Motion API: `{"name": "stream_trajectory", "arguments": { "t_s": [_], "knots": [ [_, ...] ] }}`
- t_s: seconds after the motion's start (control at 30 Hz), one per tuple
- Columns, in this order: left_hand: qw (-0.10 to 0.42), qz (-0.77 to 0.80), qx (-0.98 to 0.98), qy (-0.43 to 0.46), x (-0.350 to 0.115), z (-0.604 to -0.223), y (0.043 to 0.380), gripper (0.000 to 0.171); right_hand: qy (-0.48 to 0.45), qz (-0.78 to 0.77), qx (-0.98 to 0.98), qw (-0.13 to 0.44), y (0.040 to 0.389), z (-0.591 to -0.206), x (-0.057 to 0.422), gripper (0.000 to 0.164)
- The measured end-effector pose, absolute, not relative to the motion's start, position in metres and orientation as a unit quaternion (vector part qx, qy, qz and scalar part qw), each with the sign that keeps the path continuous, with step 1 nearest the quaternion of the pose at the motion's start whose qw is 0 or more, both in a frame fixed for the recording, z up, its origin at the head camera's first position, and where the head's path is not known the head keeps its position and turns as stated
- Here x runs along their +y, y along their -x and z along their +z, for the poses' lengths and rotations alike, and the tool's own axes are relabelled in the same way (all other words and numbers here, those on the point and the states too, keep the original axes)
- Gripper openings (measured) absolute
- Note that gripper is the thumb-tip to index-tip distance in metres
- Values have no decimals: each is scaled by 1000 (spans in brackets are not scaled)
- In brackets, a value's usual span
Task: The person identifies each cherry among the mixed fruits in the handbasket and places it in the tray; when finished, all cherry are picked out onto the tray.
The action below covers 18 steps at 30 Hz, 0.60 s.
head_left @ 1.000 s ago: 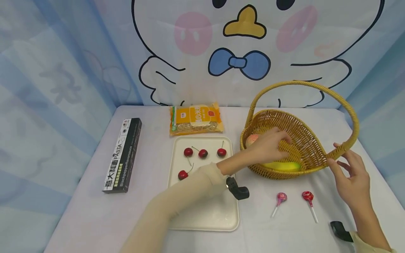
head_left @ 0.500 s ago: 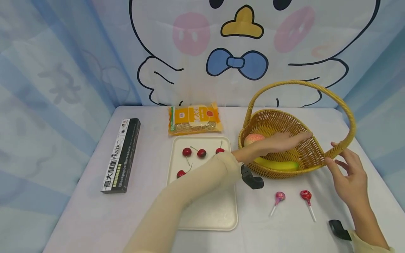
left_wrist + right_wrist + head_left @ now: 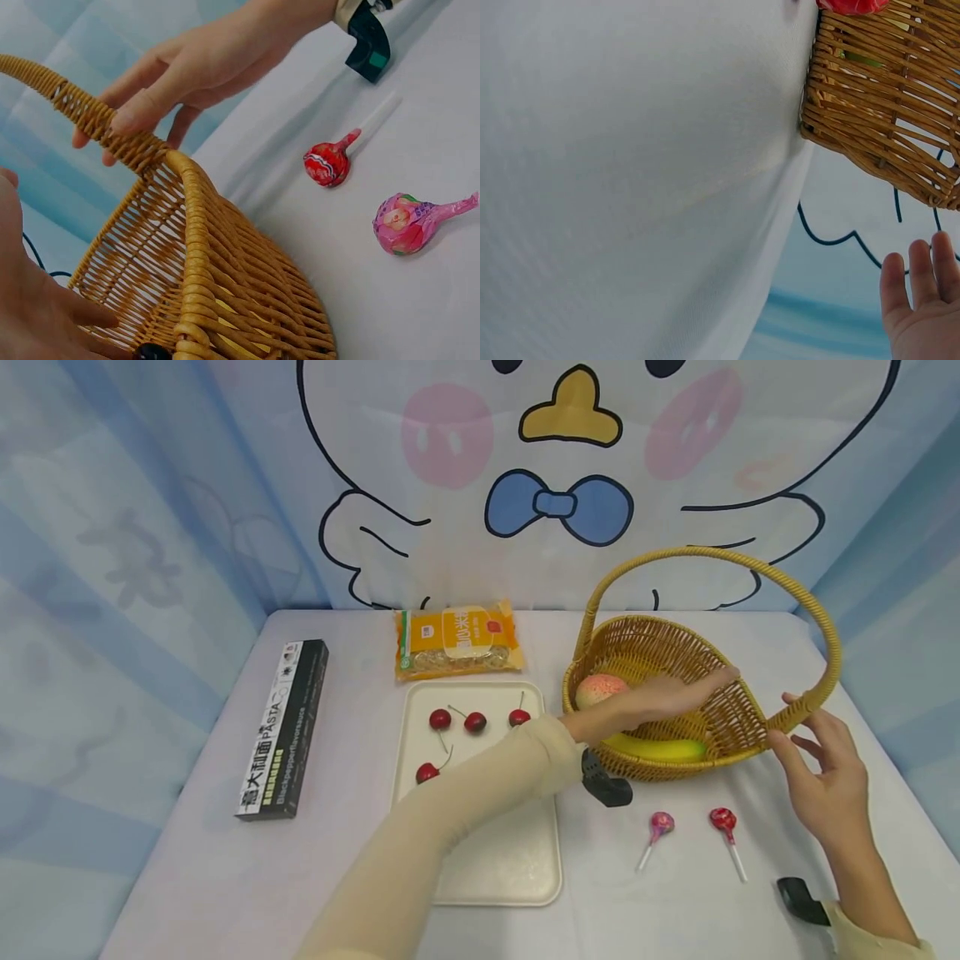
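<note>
A wicker basket (image 3: 660, 631) with a tall handle stands at the right, holding a peach (image 3: 598, 690) and a yellow banana (image 3: 663, 750). My left hand (image 3: 667, 700) reaches over the basket's inside with fingers straight, gripping nothing; its fingertips are near the far right side. In the left wrist view, part of this left hand (image 3: 41, 300) shows beside the rim. At the handle's right base, my right hand (image 3: 832, 785) holds the basket between thumb and fingers. The left wrist view shows that right hand (image 3: 206, 75) with its thumb across the woven handle.
Two lollipops, one pink (image 3: 662, 824) and one red (image 3: 723, 819), lie in front of the basket. A cream tray (image 3: 517, 877) bears several cherries (image 3: 474, 722). Behind it lies an orange noodle packet (image 3: 460, 641); a black pasta box (image 3: 283, 731) is at the left.
My left hand has moved right inside the basket, and its curled fingers have straightened. More of the peach shows now. My right hand stays at the handle's base.
</note>
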<state>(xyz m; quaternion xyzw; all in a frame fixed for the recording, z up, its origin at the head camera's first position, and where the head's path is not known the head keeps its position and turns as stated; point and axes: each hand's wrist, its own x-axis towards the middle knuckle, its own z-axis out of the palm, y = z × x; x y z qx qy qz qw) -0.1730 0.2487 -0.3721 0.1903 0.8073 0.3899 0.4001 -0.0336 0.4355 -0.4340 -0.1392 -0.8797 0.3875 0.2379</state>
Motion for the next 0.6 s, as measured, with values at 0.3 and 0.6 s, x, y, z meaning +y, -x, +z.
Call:
{"name": "stream_trajectory", "arguments": {
  "t_s": [0.3,0.6],
  "knots": [
    [374,303,847,-227,251,-378,172,74,135,392,-877,243,34,-434,436,52],
    [287,218,877,-318,251,-388,172,52,125,394,-875,251,33,-434,436,53]
  ]
}}
